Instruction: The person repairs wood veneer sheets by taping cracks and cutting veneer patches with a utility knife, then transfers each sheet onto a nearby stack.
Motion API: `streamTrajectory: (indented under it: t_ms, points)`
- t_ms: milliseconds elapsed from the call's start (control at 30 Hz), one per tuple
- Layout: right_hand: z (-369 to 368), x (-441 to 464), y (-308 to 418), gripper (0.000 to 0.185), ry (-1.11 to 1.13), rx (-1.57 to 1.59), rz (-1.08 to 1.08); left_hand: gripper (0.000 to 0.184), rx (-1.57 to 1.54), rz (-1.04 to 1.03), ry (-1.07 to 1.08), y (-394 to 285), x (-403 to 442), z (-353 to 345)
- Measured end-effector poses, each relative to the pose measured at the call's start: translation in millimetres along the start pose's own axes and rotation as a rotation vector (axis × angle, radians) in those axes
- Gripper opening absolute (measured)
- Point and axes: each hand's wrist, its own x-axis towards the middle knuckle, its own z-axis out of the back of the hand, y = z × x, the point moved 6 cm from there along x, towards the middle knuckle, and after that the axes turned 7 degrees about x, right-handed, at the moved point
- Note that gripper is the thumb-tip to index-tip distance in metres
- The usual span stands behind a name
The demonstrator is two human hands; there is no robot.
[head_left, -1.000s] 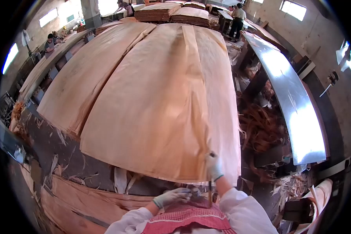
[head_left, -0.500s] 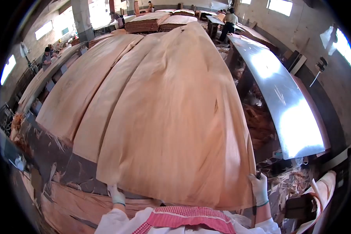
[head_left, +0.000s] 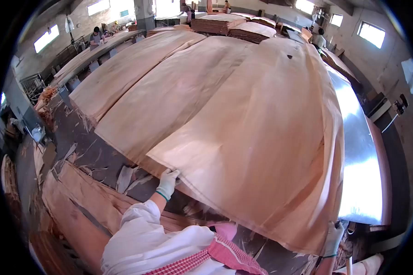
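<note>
A broad, thin wood veneer sheet stretches away from me, its near edge raised and its right side rippled in folds. A small dark hole shows near its far end. My left hand, in a white glove, is closed on the near edge close to the left corner. My right hand, also gloved, is closed at the near right corner; a small dark thing shows at its fingers, too small to name. Under and left of the sheet lies another pale veneer sheet.
A shiny metal-topped table runs along the right. More veneer lies to the left, with stacked veneer behind. Veneer strips and scraps cover the floor by me. Other people work in the back.
The held sheet's near edge has shifted rightward, uncovering more of the veneer beneath on the left. Both hands keep hold of it, and my view has turned left.
</note>
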Motion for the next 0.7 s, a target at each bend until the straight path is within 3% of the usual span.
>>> streamTrajectory:
  t_ms: [200, 300, 433, 467, 600, 700]
  points:
    - [92, 118, -55, 0.011, -0.138, -0.018, 0.006, 0.005, -0.059, -0.004, 0.194, 36, -15, -184]
    - [142, 191, -98, 0.013, -0.141, -0.255, 0.048, 0.005, -0.131, 0.021, 0.279, 68, -18, -275]
    - [201, 261, -128, 0.015, -0.22, -0.35, 0.091, 0.009, -0.244, 0.17, 0.271, 87, -67, -383]
    - [212, 269, -130, 0.016, -0.185, -0.299, -0.05, 0.008, -0.227, 0.179, 0.28, 94, -73, -402]
    - [264, 315, -180, 0.017, -0.206, -0.461, 0.112, 0.008, -0.163, 0.192, 0.34, 121, -104, -476]
    - [308, 359, -239, 0.019, -0.221, -0.557, 0.056, 0.008, -0.183, 0.188, 0.347, 140, -144, -534]
